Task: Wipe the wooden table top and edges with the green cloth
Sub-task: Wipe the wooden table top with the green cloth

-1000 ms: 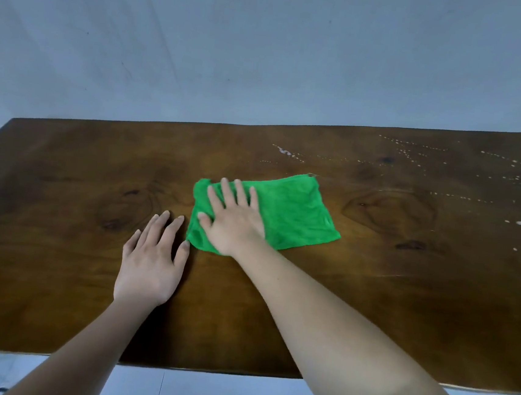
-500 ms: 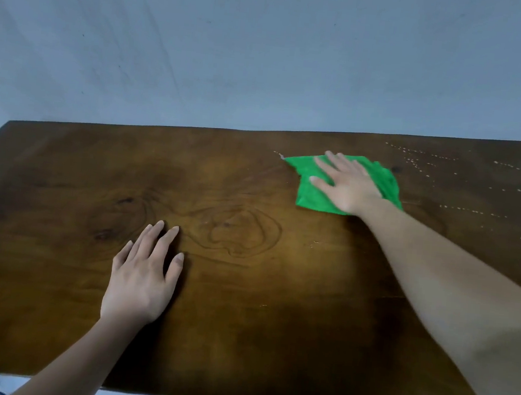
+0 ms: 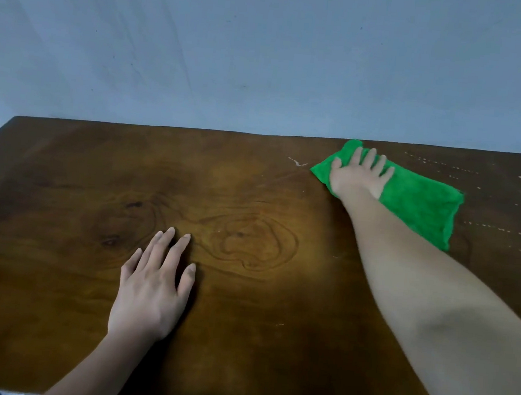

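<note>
The dark wooden table top (image 3: pixel 242 307) fills the lower half of the view. A green cloth (image 3: pixel 418 199) lies flat at the table's far edge, right of centre. My right hand (image 3: pixel 358 175) presses down on the cloth's left part, fingers spread and reaching the far edge. My left hand (image 3: pixel 151 288) rests flat on bare wood near the middle of the table, fingers apart, holding nothing.
A plain pale blue wall (image 3: pixel 266 54) rises directly behind the table's far edge. Rows of small white droplets (image 3: pixel 493 175) dot the wood to the right of the cloth. A white smear (image 3: pixel 296 162) sits just left of the cloth.
My right hand has pushed the cloth from the table's middle away and to the right, up to the far edge. My left hand has stayed flat in about the same place.
</note>
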`<state>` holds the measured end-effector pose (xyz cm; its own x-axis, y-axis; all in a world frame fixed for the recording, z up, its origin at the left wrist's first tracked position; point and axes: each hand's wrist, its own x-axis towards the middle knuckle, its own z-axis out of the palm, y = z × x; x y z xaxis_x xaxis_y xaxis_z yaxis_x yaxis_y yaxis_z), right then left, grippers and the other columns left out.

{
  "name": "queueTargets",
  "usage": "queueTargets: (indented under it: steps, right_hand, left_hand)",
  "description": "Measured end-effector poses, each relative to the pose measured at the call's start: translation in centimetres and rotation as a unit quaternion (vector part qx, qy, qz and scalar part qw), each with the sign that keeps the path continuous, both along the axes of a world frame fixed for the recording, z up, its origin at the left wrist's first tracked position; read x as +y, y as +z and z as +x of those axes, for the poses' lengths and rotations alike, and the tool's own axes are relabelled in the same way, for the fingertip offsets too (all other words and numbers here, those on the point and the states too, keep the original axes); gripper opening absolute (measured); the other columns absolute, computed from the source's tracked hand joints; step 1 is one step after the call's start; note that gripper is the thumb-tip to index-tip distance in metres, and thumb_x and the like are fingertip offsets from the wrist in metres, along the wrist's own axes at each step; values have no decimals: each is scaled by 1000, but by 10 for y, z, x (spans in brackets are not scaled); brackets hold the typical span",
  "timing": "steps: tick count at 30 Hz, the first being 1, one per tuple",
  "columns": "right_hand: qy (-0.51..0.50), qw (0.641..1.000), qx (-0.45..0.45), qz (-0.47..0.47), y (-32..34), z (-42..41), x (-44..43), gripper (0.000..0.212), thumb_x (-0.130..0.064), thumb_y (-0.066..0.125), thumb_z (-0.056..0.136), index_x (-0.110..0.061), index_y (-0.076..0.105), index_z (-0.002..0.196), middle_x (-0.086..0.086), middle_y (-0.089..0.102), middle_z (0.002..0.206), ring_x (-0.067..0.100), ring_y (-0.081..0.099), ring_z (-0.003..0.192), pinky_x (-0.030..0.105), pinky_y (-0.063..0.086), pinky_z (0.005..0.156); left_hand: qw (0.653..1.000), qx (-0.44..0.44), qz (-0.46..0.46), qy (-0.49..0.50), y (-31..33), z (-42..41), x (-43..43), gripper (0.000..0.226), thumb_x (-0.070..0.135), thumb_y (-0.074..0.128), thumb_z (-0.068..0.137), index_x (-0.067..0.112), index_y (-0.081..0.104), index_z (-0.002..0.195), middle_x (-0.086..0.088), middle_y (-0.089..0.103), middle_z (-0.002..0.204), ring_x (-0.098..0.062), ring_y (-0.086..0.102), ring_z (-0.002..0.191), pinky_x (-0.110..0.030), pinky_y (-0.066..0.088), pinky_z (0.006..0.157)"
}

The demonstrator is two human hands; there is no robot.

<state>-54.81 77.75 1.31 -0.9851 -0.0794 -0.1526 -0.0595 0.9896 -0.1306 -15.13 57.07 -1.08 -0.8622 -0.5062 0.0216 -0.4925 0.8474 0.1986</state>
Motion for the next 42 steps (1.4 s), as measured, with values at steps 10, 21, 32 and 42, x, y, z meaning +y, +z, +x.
queueTargets:
  steps: [10, 21, 32, 42]
  right_hand:
    - [354, 935, 4, 10, 2, 113, -144, 82, -75, 7, 109, -33, -1, 180, 1, -8, 188, 33, -9, 173, 61, -5, 138]
    - [364, 931, 6, -25, 10, -1, -49, 78, -79, 24, 111, -40, 17, 178, -6, 6, 188, 19, 3, 174, 47, 0, 140]
    - [68, 997, 21, -20, -3, -8, 51, 80, -70, 12, 112, -29, 8, 180, 6, 0, 189, 32, 1, 174, 56, 4, 139]
    - [220, 975, 24, 6, -1, 138, 25, 85, -79, -1, 106, -35, -1, 179, 1, -5, 188, 28, -5, 174, 55, 0, 140]
  left_hand:
    - [1000, 1, -1, -1, 0, 0, -1, 78, 75, 5, 107, 40, 23, 173, 11, 14, 183, -8, 1, 170, -48, 8, 138]
    - [1000, 3, -10, 0, 0, 0, -1, 74, 73, 10, 108, 40, 24, 173, 12, 14, 183, -6, -1, 169, -46, 8, 137]
    - [1000, -4, 1, 2, 4, -1, 2, 75, 73, 9, 107, 40, 23, 172, 10, 15, 183, -11, 2, 170, -48, 7, 138]
    - [1000, 3, -17, 1, 7, 0, 6, 71, 68, 15, 110, 35, 27, 172, 4, 21, 183, -19, 11, 170, -51, 12, 136]
